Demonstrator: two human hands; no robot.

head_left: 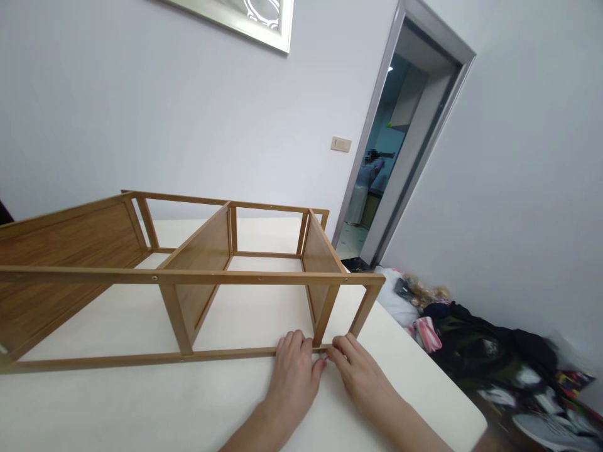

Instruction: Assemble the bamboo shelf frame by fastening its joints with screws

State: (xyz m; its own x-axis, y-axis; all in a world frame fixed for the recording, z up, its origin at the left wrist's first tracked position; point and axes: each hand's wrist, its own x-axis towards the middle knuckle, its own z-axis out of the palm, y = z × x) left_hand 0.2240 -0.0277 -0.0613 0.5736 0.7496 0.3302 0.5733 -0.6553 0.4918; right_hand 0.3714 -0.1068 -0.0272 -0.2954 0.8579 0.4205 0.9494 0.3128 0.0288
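Note:
A brown wooden shelf rack (264, 277) lies on its side across a white table (141, 408), its panels standing upright between the rails. My left hand (294, 376) is closed over the near lower rail, with the fingers curled across its top and the thumb pointing towards my right hand. Just to the right, my right hand (360, 370) is closed in a pinch against the same rail, below the right-hand panel. Something small and pale shows at its fingertips, too small to name. Screw heads dot the upper near rail.
Clothes, bags and shoes (490, 351) lie heaped on the floor right of the table. Behind, a doorway (377, 144) opens onto another room where a person (362, 185) stands. A light switch (340, 144) and a framed picture (249, 25) are on the wall.

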